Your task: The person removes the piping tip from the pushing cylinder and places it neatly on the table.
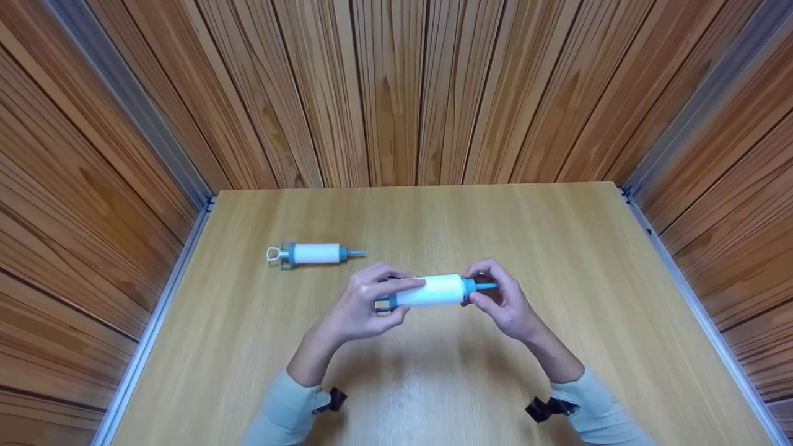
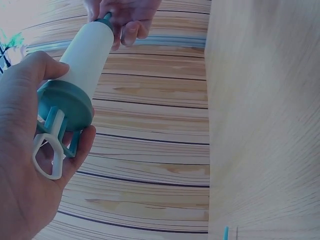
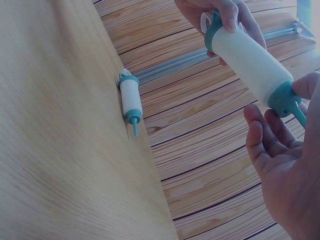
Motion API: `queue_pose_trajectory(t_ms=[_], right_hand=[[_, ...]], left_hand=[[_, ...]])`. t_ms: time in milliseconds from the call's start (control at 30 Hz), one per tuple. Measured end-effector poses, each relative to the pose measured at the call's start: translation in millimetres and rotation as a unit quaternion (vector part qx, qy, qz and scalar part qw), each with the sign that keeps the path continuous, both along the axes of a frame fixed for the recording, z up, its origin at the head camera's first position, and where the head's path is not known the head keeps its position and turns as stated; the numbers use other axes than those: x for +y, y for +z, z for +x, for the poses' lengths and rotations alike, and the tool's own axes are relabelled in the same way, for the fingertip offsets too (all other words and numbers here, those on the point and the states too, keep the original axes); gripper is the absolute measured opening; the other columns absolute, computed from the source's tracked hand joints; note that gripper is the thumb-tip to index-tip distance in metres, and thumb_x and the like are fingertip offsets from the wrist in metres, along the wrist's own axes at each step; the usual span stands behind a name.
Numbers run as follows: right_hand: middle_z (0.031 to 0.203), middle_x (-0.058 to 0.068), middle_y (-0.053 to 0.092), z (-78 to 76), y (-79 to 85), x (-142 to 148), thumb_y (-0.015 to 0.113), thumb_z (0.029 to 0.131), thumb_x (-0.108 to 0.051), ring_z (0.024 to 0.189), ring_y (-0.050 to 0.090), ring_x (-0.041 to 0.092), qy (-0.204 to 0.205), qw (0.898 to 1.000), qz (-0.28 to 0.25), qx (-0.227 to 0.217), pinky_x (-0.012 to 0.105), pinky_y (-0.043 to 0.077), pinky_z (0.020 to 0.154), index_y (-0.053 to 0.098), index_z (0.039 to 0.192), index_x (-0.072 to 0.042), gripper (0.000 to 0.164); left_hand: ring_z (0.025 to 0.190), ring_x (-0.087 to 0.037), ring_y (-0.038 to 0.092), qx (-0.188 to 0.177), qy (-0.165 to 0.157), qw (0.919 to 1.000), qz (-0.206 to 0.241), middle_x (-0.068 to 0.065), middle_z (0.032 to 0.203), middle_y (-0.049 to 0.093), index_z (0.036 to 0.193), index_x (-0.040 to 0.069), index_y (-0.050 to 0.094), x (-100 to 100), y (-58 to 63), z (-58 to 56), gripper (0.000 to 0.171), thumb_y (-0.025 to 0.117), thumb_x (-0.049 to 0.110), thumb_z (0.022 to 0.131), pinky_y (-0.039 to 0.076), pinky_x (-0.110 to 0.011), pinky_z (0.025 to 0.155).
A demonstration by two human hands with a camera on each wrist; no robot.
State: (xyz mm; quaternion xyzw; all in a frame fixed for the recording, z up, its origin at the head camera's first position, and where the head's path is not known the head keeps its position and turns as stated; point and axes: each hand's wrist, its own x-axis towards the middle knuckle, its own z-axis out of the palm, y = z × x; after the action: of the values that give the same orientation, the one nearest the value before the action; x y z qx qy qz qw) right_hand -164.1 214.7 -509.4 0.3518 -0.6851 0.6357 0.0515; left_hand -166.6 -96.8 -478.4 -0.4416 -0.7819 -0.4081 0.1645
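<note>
One syringe [image 1: 441,290] held raised: left hand [image 1: 361,305] grips handle end, right hand [image 1: 511,308] pinches nozzle end. Second syringe [image 1: 316,253] lies on table [image 1: 495,223].

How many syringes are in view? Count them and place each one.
2. One syringe is held in the left hand, with the right hand at its nozzle; the other syringe lies on the table, farther off and to the person's left.

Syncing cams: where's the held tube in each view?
Head: held tube just below and right of centre.
Left wrist: held tube upper left, slanting up rightward.
Right wrist: held tube upper right, slanting down rightward.
Shared landmark: table, filling left wrist's right, right wrist's left.
</note>
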Motion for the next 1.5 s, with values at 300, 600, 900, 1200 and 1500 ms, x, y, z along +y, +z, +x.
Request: queue_pose_trajectory(t_ms=[300, 600, 900, 1200, 1500], right_hand=[[0.123, -0.011, 0.066, -1.0, 1.9, 0.5, 0.046, 0.105, 0.017, 0.101, 0.071, 0.005, -0.005, 1.0, 0.01, -0.007, 0.023, 0.066, 0.085, 0.052, 0.128, 0.015, 0.024], [0.121, -0.012, 0.065, 1.7, 0.9, 0.1, 0.046, 0.107, 0.018, 0.101, 0.07, 0.005, -0.009, 1.0, 0.017, -0.009, 0.022, 0.066, 0.086, 0.054, 0.128, 0.014, 0.023], [0.125, -0.012, 0.065, 2.0, 0.1, 1.8, 0.049, 0.103, 0.021, 0.104, 0.071, 0.005, 0.002, 1.0, 0.007, -0.004, 0.022, 0.065, 0.089, 0.052, 0.129, 0.017, 0.026], [0.126, -0.01, 0.064, 2.6, -1.4, 2.7, 0.053, 0.099, 0.023, 0.105, 0.072, 0.004, 0.005, 1.0, 0.0, 0.0, 0.021, 0.065, 0.089, 0.05, 0.129, 0.018, 0.031], [0.121, -0.014, 0.066, 3.4, -0.6, 0.2, 0.051, 0.106, 0.018, 0.1, 0.071, 0.005, -0.027, 0.999, 0.033, -0.015, 0.021, 0.066, 0.082, 0.055, 0.129, 0.013, 0.023]], left_hand=[[0.109, -0.03, 0.075, 0.012, 0.01, 0.9998, -0.014, -0.015, 0.127, 0.08, 0.136, 0.014, 0.083, -0.1, 0.1, 1.3, 0.047, 0.088, 0.005, 0.091, 0.066, -0.034, 0.087], [0.108, -0.03, 0.075, 0.029, 0.014, 0.9992, -0.023, -0.017, 0.125, 0.08, 0.135, 0.013, 0.083, -1.1, -0.9, 3.2, 0.046, 0.089, 0.005, 0.09, 0.065, -0.032, 0.084], [0.113, -0.031, 0.076, 0.021, 0.008, 0.9994, -0.025, -0.016, 0.128, 0.079, 0.136, 0.014, 0.083, -1.0, -0.3, 3.3, 0.044, 0.089, 0.009, 0.092, 0.066, -0.036, 0.089], [0.11, -0.03, 0.076, 0.023, 0.01, 0.9994, -0.022, -0.015, 0.124, 0.08, 0.135, 0.013, 0.083, 0.6, -5.7, 1.1, 0.045, 0.09, 0.006, 0.09, 0.065, -0.033, 0.084], [0.112, -0.03, 0.076, 0.018, 0.01, 0.9994, -0.029, -0.015, 0.125, 0.08, 0.135, 0.013, 0.083, -1.1, -1.6, 2.6, 0.044, 0.09, 0.009, 0.092, 0.065, -0.033, 0.086]])
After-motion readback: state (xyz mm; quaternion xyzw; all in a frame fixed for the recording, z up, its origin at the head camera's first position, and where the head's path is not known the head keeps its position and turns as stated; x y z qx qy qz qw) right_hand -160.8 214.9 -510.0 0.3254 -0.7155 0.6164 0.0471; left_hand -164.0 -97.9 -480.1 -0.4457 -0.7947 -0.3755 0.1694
